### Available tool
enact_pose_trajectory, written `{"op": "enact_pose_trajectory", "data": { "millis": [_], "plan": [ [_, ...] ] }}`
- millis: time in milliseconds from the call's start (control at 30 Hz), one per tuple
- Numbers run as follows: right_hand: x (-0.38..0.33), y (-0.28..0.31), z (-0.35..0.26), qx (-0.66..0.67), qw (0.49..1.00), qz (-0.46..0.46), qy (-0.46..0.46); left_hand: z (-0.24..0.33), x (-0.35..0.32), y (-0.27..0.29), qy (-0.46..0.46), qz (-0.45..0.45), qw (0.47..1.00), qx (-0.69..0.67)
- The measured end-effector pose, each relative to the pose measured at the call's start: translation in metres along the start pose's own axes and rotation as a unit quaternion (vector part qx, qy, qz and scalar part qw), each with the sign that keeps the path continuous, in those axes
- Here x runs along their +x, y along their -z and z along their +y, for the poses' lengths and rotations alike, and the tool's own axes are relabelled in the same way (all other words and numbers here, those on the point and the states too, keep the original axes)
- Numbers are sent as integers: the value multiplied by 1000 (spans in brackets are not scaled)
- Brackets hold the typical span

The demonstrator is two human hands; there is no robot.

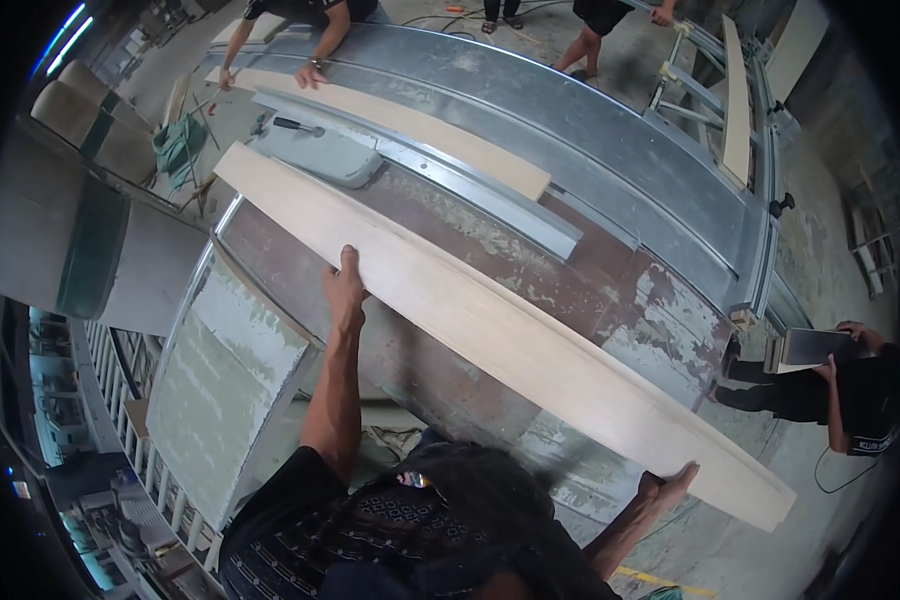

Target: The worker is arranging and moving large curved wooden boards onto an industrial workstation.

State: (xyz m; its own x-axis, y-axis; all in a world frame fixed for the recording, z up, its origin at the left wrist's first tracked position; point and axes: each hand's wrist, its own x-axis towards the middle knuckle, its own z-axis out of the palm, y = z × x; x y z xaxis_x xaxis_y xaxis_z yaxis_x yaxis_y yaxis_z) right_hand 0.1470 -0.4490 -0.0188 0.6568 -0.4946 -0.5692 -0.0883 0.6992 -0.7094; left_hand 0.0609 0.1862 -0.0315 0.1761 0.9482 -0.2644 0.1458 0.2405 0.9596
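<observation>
Where the left hand was: it gripped the long board.
Right hand: held the same board.
Worn table: lay under the board.

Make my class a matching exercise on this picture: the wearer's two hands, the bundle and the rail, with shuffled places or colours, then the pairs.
1. Left hand
2. Right hand
3. Bundle
4. Rail

A. Silver
B. Gripping the held board left of its middle
C. Green
D. Gripping the held board toward its right end

Pairs: 1-B, 2-D, 3-C, 4-A
</observation>
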Motion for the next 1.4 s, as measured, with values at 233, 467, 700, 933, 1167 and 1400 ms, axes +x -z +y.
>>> {"op": "enact_pose_trajectory", "data": {
  "millis": [233,467,700,933,1167,1400],
  "plan": [
    [1,-1,-1,15,1000,7,-22,4,-2,1,9,-2,1000,18],
    [5,4,-2,7,1000,-1,-29,-2,2,2,-7,-12,1000,5],
    [4,7,-3,-38,999,-20,-19,-3,3,3,-12,-24,1000,-9],
    [3,5,-2,-52,998,-12,-14,1,-2,2,3,-29,1000,1],
    [-1,1,3,-8,1000,-29,0,-1,1,5,5,-49,999,7],
    [-2,0,2,19,1000,-11,-18,0,-2,6,-10,-71,997,-1]
  ]
}}
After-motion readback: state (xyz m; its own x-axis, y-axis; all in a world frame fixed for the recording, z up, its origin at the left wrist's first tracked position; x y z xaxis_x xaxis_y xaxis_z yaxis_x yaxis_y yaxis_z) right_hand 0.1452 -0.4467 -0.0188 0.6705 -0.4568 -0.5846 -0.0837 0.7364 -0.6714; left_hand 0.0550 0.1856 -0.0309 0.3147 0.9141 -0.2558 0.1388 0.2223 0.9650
